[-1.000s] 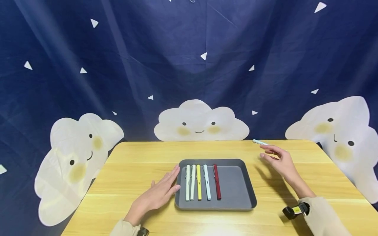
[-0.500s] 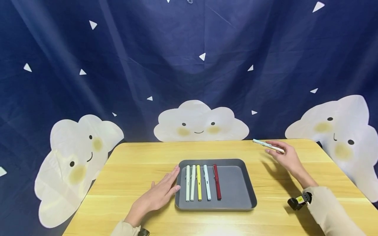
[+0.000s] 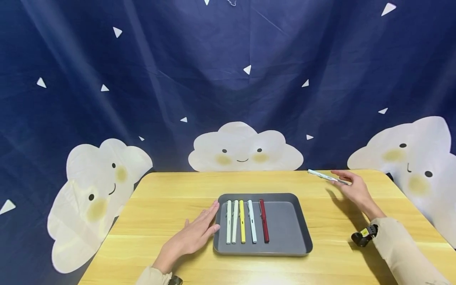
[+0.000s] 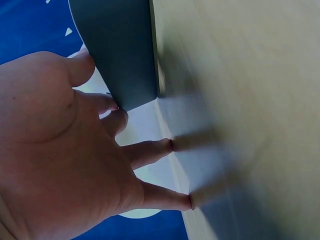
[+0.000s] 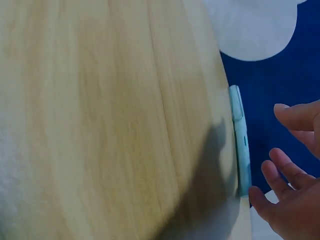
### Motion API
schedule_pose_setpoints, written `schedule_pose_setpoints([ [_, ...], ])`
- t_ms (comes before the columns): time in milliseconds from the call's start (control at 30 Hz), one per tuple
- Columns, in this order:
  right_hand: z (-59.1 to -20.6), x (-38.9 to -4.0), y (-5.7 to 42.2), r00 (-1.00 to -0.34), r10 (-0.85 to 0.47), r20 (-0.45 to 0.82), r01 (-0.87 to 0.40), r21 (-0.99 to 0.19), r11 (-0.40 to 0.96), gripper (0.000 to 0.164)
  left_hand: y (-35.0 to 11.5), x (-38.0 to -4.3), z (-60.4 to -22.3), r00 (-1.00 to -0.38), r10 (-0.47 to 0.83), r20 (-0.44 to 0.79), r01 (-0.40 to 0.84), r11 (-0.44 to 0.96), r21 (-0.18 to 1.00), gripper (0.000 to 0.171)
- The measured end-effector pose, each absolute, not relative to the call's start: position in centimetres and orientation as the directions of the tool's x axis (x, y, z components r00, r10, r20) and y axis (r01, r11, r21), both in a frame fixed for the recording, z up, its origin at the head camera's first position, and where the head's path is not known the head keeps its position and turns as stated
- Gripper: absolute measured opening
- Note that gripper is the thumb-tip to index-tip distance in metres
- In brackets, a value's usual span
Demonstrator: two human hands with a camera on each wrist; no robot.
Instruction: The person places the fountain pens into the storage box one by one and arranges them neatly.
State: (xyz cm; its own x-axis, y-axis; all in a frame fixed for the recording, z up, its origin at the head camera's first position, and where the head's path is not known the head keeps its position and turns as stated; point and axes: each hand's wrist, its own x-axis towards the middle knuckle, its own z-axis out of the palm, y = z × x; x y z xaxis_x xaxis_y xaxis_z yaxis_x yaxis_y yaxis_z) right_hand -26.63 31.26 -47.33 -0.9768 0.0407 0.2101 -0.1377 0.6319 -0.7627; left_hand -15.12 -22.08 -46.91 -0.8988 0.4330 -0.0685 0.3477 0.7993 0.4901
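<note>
A pale mint-blue pen [image 3: 319,174] lies on the table near its far right edge, and the right wrist view shows the same capped pen [image 5: 240,145]. My right hand [image 3: 356,192] hovers over the pen's right end, thumb and fingers spread apart with nothing pinched. In the right wrist view, the little finger of that hand [image 5: 295,205] overlaps the pen's end; contact cannot be told. My left hand [image 3: 190,236] rests beside the grey tray [image 3: 288,227], fingers extended along its left rim. In the left wrist view, the thumb of this hand [image 4: 65,145] lies by the tray wall [image 4: 122,55].
Inside the tray lie several pens in a row: two pale green, a yellow pen [image 3: 242,221], a light blue pen [image 3: 252,221] and a dark red pen [image 3: 264,221] furthest right. A dark blue cloud-print curtain [image 3: 228,79] hangs behind the wooden table [image 3: 178,190].
My right hand has moved right along the pen, uncovering more of it. The pen has stayed in place on the table. My left hand and the tray have not moved.
</note>
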Motion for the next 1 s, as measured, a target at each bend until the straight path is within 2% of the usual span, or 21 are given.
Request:
schedule_pose_setpoints([
  [300, -48.7, -27.9, 32.7, -0.973, 0.072, 0.217, -0.112, -0.725, 0.680, 0.041, -21.8, -15.2, -47.0, -0.895, 0.440, -0.068, 0.354, 0.795, 0.492, 0.066],
  [600, -49.1, -29.2, 32.6, -0.962, 0.032, 0.271, -0.160, -0.656, 0.737, 0.031, -21.9, -15.1, -47.2, -0.897, 0.438, -0.068, 0.350, 0.795, 0.496, 0.066],
  [1000, -50.0, -29.5, 31.8, -0.969, 0.008, 0.248, -0.158, -0.644, 0.749, 0.018, -21.9, -15.1, -47.1, -0.899, 0.432, -0.071, 0.343, 0.796, 0.499, 0.066],
])
